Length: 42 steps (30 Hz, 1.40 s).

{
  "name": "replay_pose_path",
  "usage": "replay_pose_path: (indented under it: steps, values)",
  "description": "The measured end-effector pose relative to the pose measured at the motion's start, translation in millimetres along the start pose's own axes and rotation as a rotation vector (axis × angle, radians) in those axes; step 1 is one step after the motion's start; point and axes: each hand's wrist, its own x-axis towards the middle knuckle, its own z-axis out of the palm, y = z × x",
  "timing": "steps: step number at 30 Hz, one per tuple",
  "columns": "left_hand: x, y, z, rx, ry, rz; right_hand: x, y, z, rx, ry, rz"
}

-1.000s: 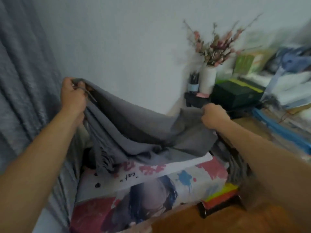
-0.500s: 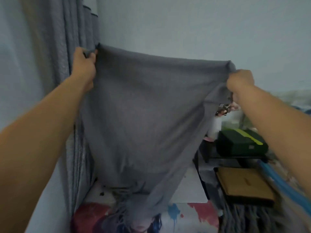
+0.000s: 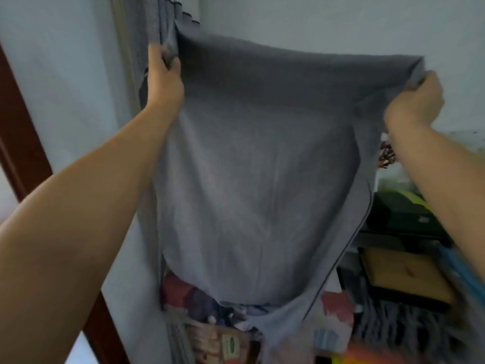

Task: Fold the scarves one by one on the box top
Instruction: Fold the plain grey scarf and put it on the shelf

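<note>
Evidently to let it hang flat and shake out creases before folding, the left hand (image 3: 164, 80) and right hand (image 3: 414, 101) each clench a top corner of the grey scarf (image 3: 262, 166), stretched high above the printed box top (image 3: 333, 329)

You're holding a soft, matt grey knit scarf (image 3: 257, 166). The box top (image 3: 333, 334) below looks like smooth printed card. The curtain (image 3: 160, 24) is coarse grey cloth; the door frame (image 3: 23, 132) is dark polished wood.
</note>
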Motion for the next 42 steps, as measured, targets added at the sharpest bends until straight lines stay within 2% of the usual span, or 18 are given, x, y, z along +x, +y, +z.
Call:
replay_pose_path:
  steps: [3, 7, 9, 12, 18, 23, 27, 32, 38, 42]
  values:
    - [0.7, 17.5, -8.1, -0.022, 0.033, 0.096, -3.4, -8.3, 6.0, 0.071, -0.033, -0.045]
    - [1.3, 6.0, -9.3, 0.047, -0.001, 0.006, -10.6, -0.4, 10.1, 0.042, -0.204, 0.028]
    - [3.7, 2.6, -8.2, -0.036, 0.048, -0.051, -13.5, 3.3, 9.0, 0.106, -0.199, 0.057]
    - [-1.7, 2.6, -4.1, 0.041, -0.050, -0.018, -15.5, 8.3, 6.1, 0.182, -0.179, 0.132]
    - [-24.9, -45.3, -3.8, 0.219, -0.161, -0.057, -24.4, 44.0, 19.4, 0.015, -0.253, 0.206]
    - [-35.9, -71.2, 3.6, 0.245, -0.163, -0.085, -33.2, 64.3, 30.5, -0.140, -0.335, 0.196]
    - [-45.5, -93.7, 9.0, 0.307, -0.193, -0.169, -34.2, 73.8, 40.9, -0.357, -0.480, 0.231]
    - [-41.5, -139.1, 8.1, 0.242, -0.135, -0.305, -28.4, 94.5, 47.9, -0.434, -0.404, 0.114]
    - [20.1, -156.0, 36.4, 0.207, -0.105, -0.224, 9.4, 82.5, 108.4, -0.409, -0.401, 0.042]
    - [60.0, -208.8, 79.5, 0.194, -0.165, -0.201, 39.7, 89.6, 172.0, -0.430, -0.392, -0.002]
